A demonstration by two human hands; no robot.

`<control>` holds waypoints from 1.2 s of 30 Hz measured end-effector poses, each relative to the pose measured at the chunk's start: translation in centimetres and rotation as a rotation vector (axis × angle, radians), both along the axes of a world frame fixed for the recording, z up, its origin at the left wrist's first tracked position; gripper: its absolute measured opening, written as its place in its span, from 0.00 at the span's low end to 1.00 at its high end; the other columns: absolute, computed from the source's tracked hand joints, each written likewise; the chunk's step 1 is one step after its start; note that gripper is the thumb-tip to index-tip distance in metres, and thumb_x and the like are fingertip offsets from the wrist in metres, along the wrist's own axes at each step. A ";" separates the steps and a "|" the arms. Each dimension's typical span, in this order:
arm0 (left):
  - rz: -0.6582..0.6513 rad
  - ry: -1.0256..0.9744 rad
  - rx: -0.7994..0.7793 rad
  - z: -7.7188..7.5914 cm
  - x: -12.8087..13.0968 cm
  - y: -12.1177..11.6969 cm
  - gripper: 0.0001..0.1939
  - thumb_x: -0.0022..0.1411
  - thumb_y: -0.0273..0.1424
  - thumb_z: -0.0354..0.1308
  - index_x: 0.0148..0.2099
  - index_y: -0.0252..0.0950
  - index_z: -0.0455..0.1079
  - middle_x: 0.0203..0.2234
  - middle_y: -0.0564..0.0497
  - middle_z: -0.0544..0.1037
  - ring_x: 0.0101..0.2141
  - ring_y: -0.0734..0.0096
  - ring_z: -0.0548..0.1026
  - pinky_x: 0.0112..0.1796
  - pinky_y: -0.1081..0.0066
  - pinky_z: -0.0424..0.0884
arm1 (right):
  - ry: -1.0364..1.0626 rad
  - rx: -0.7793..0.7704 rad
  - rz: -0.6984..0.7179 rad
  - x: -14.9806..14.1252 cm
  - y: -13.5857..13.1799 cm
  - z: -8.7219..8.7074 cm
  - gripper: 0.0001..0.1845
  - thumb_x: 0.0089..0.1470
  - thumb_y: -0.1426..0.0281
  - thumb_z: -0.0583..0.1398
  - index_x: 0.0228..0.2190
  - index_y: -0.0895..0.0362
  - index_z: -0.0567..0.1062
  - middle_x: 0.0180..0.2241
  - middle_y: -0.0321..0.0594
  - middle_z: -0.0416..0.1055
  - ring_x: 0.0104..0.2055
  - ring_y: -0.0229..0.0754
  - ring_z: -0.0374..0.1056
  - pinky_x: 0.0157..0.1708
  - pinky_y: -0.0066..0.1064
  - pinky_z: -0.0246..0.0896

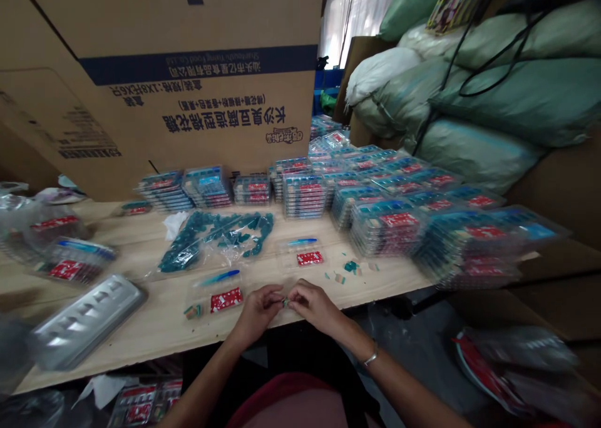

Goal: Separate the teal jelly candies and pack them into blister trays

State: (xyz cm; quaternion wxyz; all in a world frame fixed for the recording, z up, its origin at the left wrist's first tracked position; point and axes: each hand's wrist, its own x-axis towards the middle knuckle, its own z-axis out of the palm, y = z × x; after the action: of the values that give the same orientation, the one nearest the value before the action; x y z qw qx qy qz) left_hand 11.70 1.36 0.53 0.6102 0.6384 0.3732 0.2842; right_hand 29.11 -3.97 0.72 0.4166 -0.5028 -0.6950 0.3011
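Note:
My left hand [259, 310] and my right hand [313, 304] meet at the table's front edge, fingers pinched. Between their fingertips is a small green-and-tan piece [285, 302], too small to name. Left of my hands lies a transparent plastic tray [192, 288] with a blue stick [220, 278], a red patterned packet [226, 300] and a few tan-and-green pieces [192, 311]. Behind my hands sits a similar tray [283, 253], with a red packet [310, 258] and a blue stick [302, 241]. Loose green and tan pieces [351, 266] are scattered to the right.
A plastic bag of dark teal pieces [213, 243] lies mid-table. Stacks of filled trays [385, 224] line the back and right. A silvery moulded tray stack [89, 321] rests at left. Behind stands a big carton [201, 115]; stuffed sacks [469, 102] pile up at right.

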 end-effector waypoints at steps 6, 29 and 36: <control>-0.019 -0.035 0.065 -0.9 0.1 0.1 0.18 0.50 0.34 0.62 0.44 0.34 0.70 0.34 0.48 0.80 0.37 0.65 0.77 0.41 0.66 0.72 | -0.022 0.096 -0.068 -0.3 -0.5 -0.5 0.06 0.57 0.73 0.55 0.30 0.56 0.72 0.30 0.39 0.66 0.35 0.39 0.65 0.35 0.29 0.60; -0.087 -0.074 0.026 -1.1 0.9 1.6 0.10 0.47 0.32 0.65 0.33 0.33 0.73 0.27 0.49 0.79 0.31 0.69 0.76 0.36 0.70 0.70 | 0.075 0.018 -0.135 -0.1 0.2 -1.3 0.15 0.47 0.81 0.55 0.36 0.55 0.72 0.33 0.37 0.68 0.34 0.37 0.67 0.35 0.28 0.63; -0.054 -0.075 0.017 -0.9 1.9 1.7 0.13 0.45 0.36 0.67 0.27 0.33 0.70 0.22 0.52 0.75 0.25 0.74 0.73 0.30 0.73 0.69 | 0.033 0.053 -0.065 0.2 0.3 -1.5 0.20 0.46 0.83 0.53 0.39 0.54 0.71 0.34 0.37 0.68 0.35 0.37 0.66 0.37 0.28 0.62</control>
State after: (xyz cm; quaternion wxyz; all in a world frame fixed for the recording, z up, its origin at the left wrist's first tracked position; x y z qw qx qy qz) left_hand 13.60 3.09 -0.34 0.6257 0.6424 0.3301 0.2946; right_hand 29.33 -3.65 -0.82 0.4507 -0.5090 -0.6791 0.2769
